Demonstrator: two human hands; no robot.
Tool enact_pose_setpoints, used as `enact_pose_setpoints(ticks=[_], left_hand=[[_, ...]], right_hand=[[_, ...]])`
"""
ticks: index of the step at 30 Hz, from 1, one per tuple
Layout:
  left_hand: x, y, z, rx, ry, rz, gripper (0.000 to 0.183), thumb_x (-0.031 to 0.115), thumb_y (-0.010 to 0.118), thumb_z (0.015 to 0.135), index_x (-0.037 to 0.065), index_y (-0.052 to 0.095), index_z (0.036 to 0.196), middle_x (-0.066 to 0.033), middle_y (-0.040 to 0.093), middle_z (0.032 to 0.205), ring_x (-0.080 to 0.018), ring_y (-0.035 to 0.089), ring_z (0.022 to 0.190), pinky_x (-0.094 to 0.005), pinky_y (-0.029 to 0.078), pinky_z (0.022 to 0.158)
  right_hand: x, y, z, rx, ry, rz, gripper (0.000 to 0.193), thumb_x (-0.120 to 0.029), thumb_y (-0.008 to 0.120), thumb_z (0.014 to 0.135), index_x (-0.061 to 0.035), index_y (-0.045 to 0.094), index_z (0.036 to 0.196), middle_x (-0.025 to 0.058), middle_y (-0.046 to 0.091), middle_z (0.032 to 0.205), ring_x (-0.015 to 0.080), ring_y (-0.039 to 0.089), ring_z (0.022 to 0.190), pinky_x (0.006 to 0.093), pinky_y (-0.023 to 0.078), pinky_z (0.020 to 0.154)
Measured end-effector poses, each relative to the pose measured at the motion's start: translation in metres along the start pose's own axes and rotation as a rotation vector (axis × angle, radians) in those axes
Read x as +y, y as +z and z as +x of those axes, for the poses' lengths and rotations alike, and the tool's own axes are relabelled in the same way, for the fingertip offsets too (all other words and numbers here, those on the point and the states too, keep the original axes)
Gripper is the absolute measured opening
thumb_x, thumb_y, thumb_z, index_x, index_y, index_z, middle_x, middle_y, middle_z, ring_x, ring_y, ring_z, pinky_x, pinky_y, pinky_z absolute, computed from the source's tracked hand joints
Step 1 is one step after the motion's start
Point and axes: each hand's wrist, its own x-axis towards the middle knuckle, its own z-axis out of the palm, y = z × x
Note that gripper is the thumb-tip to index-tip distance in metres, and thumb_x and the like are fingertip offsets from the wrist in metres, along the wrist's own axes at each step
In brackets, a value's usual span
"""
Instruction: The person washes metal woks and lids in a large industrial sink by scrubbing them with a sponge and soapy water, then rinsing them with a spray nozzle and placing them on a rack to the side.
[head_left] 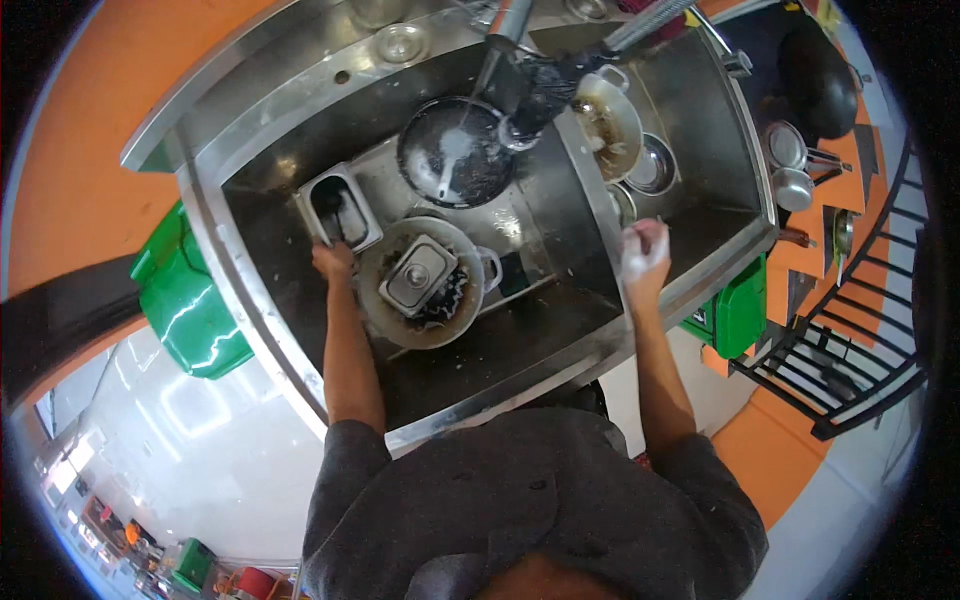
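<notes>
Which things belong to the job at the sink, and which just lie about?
Likely job:
rectangular pan, gripped by left hand
right hand, contents unclear
round pot
metal lid
black pan

Apparently lying about:
green bins
wok
saucepans

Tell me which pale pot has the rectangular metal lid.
The pale pot in the left basin, near the left hand: the lid lies within its rim. The right basin's pale pot shows none.

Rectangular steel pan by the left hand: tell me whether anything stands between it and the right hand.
Yes: the sink divider runs between the right hand and the rectangular steel pan. The black round pan and wide pot flank that path.
</notes>
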Motion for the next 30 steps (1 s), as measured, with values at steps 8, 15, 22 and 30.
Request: enact_pose_setpoints(ticks=[8,15,22,30], left_hand=[[-0.032,0.022,0.019,-0.111,-0.014,0.146,0.042,0.015,0.056,0.086,-0.002,0.052,0.124,-0.0245,0.060,0.114,-0.0396,0.061,0.099,-0.0468,0.048,0.081],[0.004,0.033,-0.058,0.391,0.200,0.392,0.032,0.022,0.057,0.086,-0.003,0.055,0.107,-0.0236,0.057,0.103,-0.0407,0.056,0.095,-0.0490,0.043,0.080],[0.030,0.059,-0.165,-0.137,0.527,0.494,0.055,0.033,0.057,0.087,0.008,0.043,0.134,-0.0242,0.038,0.133,-0.0454,0.036,0.123,-0.0546,0.031,0.103],[0.046,0.045,-0.183,-0.537,0.567,0.653,0.087,0.046,0.065,0.078,0.014,0.024,0.146,-0.0182,0.030,0.144,-0.0376,0.027,0.133,-0.0599,0.021,0.106]], right_hand=[[0.188,-0.019,0.114,-0.567,0.220,-0.767,0.027,-0.020,0.062,0.076,-0.0003,0.064,0.094,0.0216,0.066,0.090,0.0347,0.065,0.085,0.0412,0.050,0.077],[0.287,0.039,0.111,-0.977,0.006,-0.933,0.031,-0.027,0.061,0.078,0.0010,0.066,0.091,0.0213,0.067,0.085,0.0373,0.065,0.079,0.0450,0.051,0.076],[0.341,0.063,0.101,-0.960,0.074,-0.898,0.037,-0.027,0.056,0.083,0.0001,0.058,0.109,0.0224,0.065,0.093,0.0355,0.064,0.089,0.0478,0.050,0.081],[0.329,0.017,0.101,-1.143,-0.319,-1.211,0.027,-0.025,0.060,0.082,-0.0027,0.065,0.096,0.0174,0.066,0.096,0.0341,0.065,0.083,0.0417,0.053,0.075]])
